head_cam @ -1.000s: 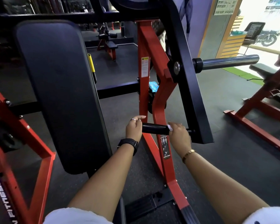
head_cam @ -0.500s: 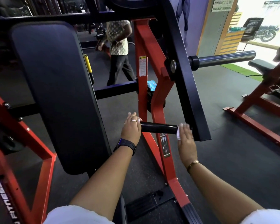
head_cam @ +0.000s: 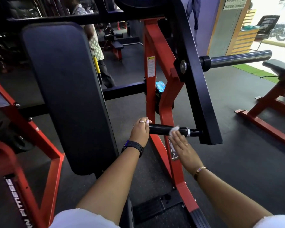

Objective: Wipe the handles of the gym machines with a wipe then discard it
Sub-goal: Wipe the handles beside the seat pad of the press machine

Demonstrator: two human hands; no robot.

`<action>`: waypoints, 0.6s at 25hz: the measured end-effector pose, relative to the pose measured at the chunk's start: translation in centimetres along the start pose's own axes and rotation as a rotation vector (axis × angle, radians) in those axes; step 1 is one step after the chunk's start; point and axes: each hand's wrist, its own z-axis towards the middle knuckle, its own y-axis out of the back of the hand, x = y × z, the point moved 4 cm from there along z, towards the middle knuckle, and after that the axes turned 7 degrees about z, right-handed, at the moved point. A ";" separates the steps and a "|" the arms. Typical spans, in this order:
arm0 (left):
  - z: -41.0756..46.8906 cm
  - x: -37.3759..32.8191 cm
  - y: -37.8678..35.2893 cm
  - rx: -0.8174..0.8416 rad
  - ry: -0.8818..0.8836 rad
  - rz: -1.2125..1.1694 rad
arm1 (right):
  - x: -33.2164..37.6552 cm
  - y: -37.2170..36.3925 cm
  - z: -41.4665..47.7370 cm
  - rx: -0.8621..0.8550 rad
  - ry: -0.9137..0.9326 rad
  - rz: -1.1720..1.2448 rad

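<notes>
The long black back pad [head_cam: 64,88], smooth with rounded corners, rises to the left of the left hand. The red steel frame [head_cam: 152,99] slants up beyond both hands, and its upper end is lost behind a black beam [head_cam: 92,15]. The handle [head_cam: 160,129], a glossy black cylinder, runs level between the hands. Its left end is hidden inside the left hand [head_cam: 139,132], which curls round it, knuckles up. The right hand [head_cam: 182,145] lies flat, fingers straight and together, pressing a crumpled white wipe [head_cam: 174,130] against the handle. Its fingertips cover much of the wipe.
</notes>
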 end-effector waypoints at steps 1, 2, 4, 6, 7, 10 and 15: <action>0.0 0.0 -0.1 0.002 0.000 0.010 | -1.1 0.5 -0.6 -0.051 -0.109 0.037; 0.0 0.0 -0.1 -0.001 0.000 0.014 | -1.8 0.9 -0.8 -0.114 -0.247 0.093; 0.0 0.1 -0.1 -0.012 0.002 0.003 | -2.3 1.1 -0.2 -0.196 -0.459 0.195; -0.1 0.1 -0.1 -0.014 0.009 -0.022 | -2.0 1.3 2.0 -0.214 -0.499 0.210; -0.1 0.1 -0.1 -0.017 0.017 -0.029 | -1.8 1.4 3.3 -0.190 -0.525 0.197; -0.2 0.0 -0.4 -0.022 0.052 -0.036 | -1.1 1.8 7.6 0.064 -0.630 0.109; 0.2 0.1 -0.3 0.046 0.124 -0.168 | 4.7 1.2 13.0 0.238 -0.357 0.468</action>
